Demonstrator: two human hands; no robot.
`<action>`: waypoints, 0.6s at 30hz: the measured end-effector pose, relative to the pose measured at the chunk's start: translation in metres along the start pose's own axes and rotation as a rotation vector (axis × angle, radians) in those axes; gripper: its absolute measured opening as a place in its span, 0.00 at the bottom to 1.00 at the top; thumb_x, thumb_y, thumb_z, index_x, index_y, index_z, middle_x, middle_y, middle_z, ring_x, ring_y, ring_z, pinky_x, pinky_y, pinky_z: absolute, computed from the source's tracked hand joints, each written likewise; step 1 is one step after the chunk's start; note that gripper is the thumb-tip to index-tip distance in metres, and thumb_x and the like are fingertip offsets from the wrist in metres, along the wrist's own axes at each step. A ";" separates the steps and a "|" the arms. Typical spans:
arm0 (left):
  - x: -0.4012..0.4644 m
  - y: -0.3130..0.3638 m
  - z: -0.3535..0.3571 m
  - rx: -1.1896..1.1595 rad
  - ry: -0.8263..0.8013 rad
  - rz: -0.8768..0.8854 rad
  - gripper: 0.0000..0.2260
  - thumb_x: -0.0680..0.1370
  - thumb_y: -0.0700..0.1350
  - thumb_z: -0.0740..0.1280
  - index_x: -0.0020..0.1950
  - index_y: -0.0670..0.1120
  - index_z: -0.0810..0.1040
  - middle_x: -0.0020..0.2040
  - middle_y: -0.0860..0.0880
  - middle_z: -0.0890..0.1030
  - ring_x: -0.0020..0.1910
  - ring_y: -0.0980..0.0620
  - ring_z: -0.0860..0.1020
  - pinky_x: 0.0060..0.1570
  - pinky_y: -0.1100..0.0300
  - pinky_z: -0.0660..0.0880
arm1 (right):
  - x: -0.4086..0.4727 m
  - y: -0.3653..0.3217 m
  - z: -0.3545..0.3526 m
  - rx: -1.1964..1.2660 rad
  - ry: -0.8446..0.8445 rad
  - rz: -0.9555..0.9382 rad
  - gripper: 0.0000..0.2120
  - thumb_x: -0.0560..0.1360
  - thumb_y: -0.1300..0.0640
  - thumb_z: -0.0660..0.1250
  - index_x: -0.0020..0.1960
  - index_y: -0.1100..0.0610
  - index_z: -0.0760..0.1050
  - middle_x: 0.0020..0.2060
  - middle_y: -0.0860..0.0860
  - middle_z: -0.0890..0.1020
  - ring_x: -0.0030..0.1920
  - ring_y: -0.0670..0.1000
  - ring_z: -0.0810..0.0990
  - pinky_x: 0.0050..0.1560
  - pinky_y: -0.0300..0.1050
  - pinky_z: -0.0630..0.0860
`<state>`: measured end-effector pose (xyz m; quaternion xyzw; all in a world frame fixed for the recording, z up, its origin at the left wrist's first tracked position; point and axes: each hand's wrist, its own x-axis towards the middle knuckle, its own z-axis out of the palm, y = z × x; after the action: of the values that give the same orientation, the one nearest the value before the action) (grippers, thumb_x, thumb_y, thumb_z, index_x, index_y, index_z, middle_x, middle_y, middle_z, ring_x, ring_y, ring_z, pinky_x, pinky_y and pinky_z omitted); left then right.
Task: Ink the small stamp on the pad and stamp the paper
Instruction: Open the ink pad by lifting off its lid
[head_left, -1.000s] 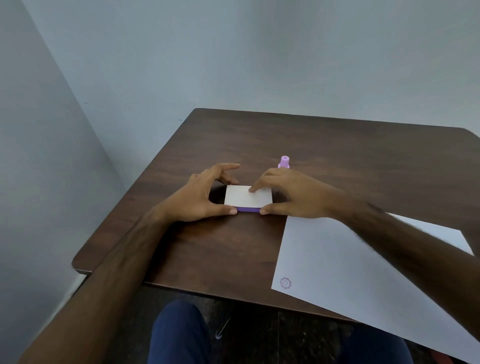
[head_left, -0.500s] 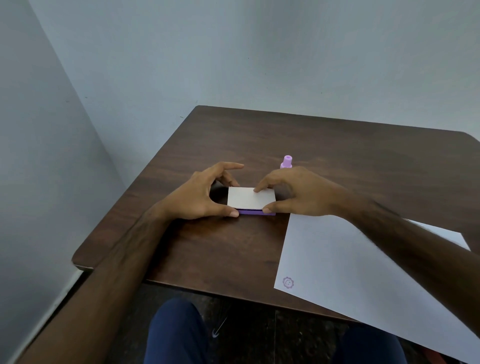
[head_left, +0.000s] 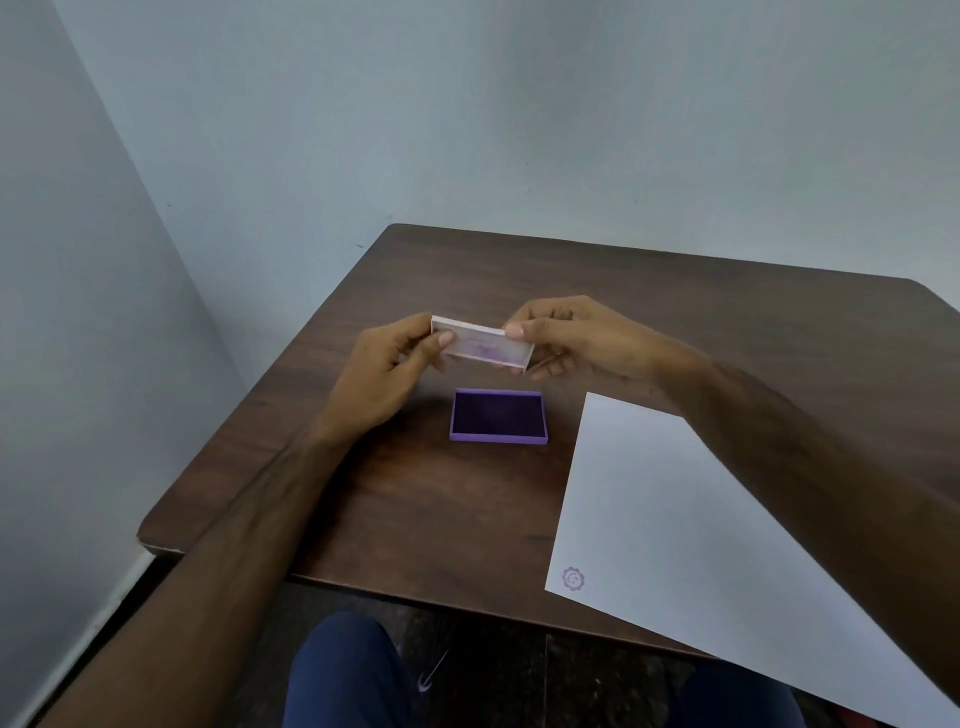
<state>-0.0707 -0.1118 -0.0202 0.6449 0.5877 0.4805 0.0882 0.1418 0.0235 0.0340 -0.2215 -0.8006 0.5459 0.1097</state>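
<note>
- We hold the ink pad's lid (head_left: 483, 345) in the air between both hands, the left hand (head_left: 387, 374) pinching its left end and the right hand (head_left: 576, 338) its right end, fingers closed on the edges and its ink-smudged underside tipped toward us.
- The open ink pad (head_left: 498, 417) lies on the table directly below the lid and nearer to us, its long axis running left to right, about midway between the two hands.
- The small stamp is not visible; we judge it may be hidden behind the right hand.
- The paper (head_left: 691, 545) lies to the right of the pad, under the right forearm, with one purple stamp mark (head_left: 573, 578) near its front corner.
- The surface is a dark wooden table (head_left: 415, 519) set in the corner of plain pale walls.
</note>
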 end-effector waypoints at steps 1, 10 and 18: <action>0.001 0.000 0.002 -0.018 0.025 -0.028 0.08 0.84 0.45 0.63 0.56 0.47 0.82 0.48 0.52 0.86 0.44 0.53 0.84 0.44 0.60 0.79 | 0.003 0.002 0.001 0.068 0.007 0.035 0.14 0.77 0.44 0.68 0.56 0.52 0.82 0.51 0.54 0.86 0.50 0.52 0.85 0.47 0.42 0.81; 0.008 -0.012 0.005 -0.037 0.106 -0.297 0.13 0.84 0.51 0.62 0.57 0.45 0.82 0.43 0.49 0.85 0.37 0.58 0.80 0.37 0.67 0.76 | 0.036 -0.008 0.007 -0.366 0.221 -0.068 0.10 0.82 0.53 0.62 0.51 0.55 0.81 0.41 0.44 0.85 0.35 0.36 0.81 0.30 0.27 0.71; 0.012 -0.024 0.002 0.114 0.133 -0.360 0.11 0.82 0.40 0.63 0.62 0.47 0.82 0.47 0.49 0.84 0.40 0.58 0.80 0.37 0.75 0.71 | 0.068 0.000 0.009 -0.569 0.163 0.108 0.09 0.82 0.58 0.62 0.56 0.60 0.79 0.49 0.55 0.85 0.41 0.48 0.82 0.35 0.37 0.78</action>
<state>-0.0870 -0.0940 -0.0316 0.5004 0.7242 0.4646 0.0969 0.0786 0.0479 0.0263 -0.3289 -0.8969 0.2851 0.0780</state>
